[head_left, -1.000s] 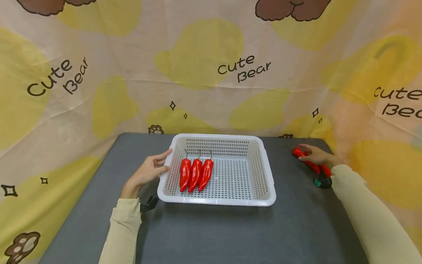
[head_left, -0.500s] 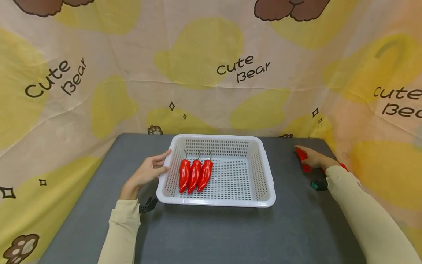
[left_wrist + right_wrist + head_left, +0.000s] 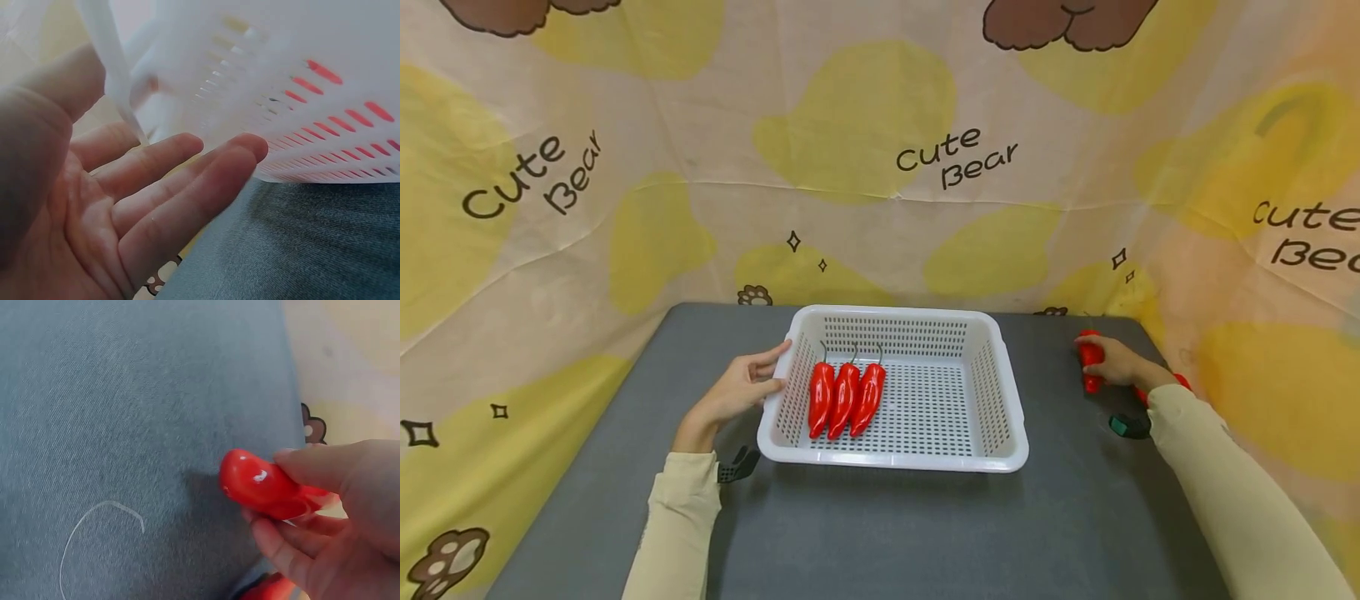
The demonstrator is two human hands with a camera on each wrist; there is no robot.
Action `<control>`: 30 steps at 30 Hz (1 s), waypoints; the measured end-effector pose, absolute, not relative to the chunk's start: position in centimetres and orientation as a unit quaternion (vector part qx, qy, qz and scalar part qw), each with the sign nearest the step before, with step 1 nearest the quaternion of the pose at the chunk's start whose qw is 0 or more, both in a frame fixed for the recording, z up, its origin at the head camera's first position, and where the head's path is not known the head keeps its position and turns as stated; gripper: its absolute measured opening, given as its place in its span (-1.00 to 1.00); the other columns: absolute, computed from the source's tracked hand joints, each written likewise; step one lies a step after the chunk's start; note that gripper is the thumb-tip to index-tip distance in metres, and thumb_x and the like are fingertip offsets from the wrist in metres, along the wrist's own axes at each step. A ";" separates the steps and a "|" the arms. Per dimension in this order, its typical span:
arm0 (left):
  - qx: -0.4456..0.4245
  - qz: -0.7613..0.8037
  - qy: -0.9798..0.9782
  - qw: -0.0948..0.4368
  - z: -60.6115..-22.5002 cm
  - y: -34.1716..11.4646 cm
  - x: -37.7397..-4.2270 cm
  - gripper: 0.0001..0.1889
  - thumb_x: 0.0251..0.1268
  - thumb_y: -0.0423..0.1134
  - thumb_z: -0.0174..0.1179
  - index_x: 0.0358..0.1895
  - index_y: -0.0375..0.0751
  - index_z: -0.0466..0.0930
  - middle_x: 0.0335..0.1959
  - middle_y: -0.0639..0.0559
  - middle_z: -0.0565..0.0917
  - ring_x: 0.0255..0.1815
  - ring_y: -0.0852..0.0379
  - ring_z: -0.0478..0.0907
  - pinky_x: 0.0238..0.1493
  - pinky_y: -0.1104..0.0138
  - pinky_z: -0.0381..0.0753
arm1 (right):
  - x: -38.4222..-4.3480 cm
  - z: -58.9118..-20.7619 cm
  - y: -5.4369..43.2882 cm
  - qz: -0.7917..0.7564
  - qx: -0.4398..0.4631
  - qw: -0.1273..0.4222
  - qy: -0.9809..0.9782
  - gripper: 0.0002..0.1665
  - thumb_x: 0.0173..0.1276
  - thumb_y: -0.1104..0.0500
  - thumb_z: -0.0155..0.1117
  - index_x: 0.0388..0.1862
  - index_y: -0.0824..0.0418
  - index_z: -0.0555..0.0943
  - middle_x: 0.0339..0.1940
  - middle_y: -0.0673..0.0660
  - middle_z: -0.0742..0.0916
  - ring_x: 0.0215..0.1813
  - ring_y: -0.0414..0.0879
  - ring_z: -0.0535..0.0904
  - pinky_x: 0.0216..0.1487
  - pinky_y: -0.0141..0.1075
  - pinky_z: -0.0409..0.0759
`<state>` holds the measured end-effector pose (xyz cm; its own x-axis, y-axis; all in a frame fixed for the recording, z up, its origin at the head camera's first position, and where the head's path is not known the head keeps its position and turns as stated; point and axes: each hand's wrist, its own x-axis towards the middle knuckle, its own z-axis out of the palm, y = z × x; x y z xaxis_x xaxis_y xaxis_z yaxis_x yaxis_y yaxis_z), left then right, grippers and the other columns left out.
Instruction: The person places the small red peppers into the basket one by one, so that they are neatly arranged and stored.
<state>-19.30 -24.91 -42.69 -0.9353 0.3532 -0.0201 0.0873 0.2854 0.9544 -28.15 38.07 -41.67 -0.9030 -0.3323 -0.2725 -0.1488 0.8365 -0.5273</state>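
My left hand (image 3: pixel 747 383) holds the left rim of a white plastic basket (image 3: pixel 895 461). In the left wrist view, the thumb goes behind the rim while the other fingers (image 3: pixel 187 206) lie outside the slotted wall. Three glossy red chili peppers (image 3: pixel 846 400) lie side by side in the basket's left part, stems toward the back. At the table's right, my right hand (image 3: pixel 1116 364) pinches another red chili pepper (image 3: pixel 262 481) between thumb and fingers; its rounded end sticks out toward the wrist camera. More red pepper (image 3: pixel 1182 381) shows beside the right wrist, partly hidden by it.
The dark grey table (image 3: pixel 895 533) runs up to a printed cloth backdrop (image 3: pixel 850 167) at the back and sides. A black wrist device with a green part (image 3: pixel 1127 427) hangs below the right wrist. A black one (image 3: pixel 739 465) sits at the left wrist.
The pepper in my right hand has swung from a slant to nearly upright in the head view and has moved slightly right. My left hand and the basket stay in place.
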 end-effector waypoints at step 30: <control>0.129 0.579 0.796 0.115 -42.7 -24.9 -19.2 -0.25 0.39 -0.40 0.17 0.60 -0.19 0.10 0.39 -0.43 0.43 0.03 -0.21 0.73 -0.18 0.09 0.81 | -28.3 -40.0 35.0 -0.336 -0.100 0.156 0.924 -0.21 0.49 0.28 0.17 0.58 0.38 0.09 0.23 0.58 0.40 0.02 0.23 0.47 -0.19 -0.28 0.63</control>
<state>-19.20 -24.88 -42.69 -0.9401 0.3393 -0.0336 0.0724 0.2951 0.9527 -28.27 34.95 -39.96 -0.9315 -0.2894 -0.2205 -0.0803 0.7546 -0.6512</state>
